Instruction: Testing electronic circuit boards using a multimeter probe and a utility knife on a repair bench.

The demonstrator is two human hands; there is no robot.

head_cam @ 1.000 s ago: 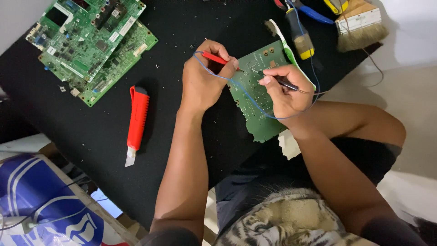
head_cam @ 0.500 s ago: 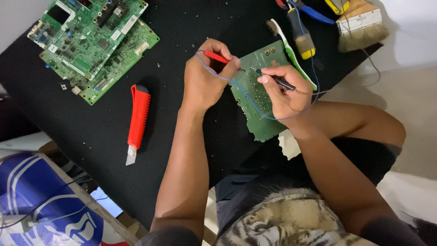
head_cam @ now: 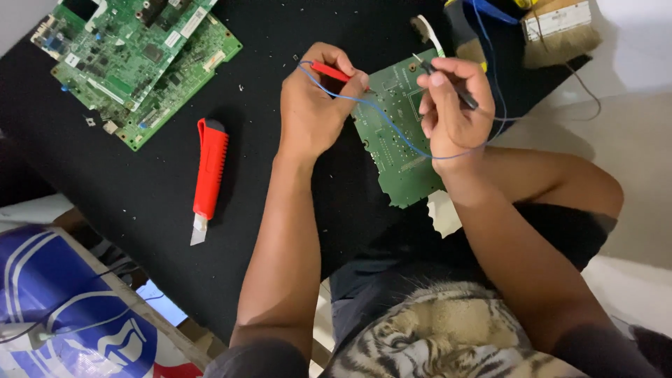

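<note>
Hands [head_cam: 315,105] [head_cam: 451,105] press probes [head_cam: 329,68] onto circuit board [head_cam: 395,140].

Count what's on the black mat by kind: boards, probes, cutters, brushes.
Green circuit boards: 3, a stack of two at top left and one under the hands
Test probes: 2, a red probe in the left hand and a black probe in the right hand
Red utility knife: 1
Bristle paint brush: 1
Total: 7

The brush [head_cam: 560,28] and stacked circuit boards [head_cam: 133,56] are cut off by the top edge.
</note>
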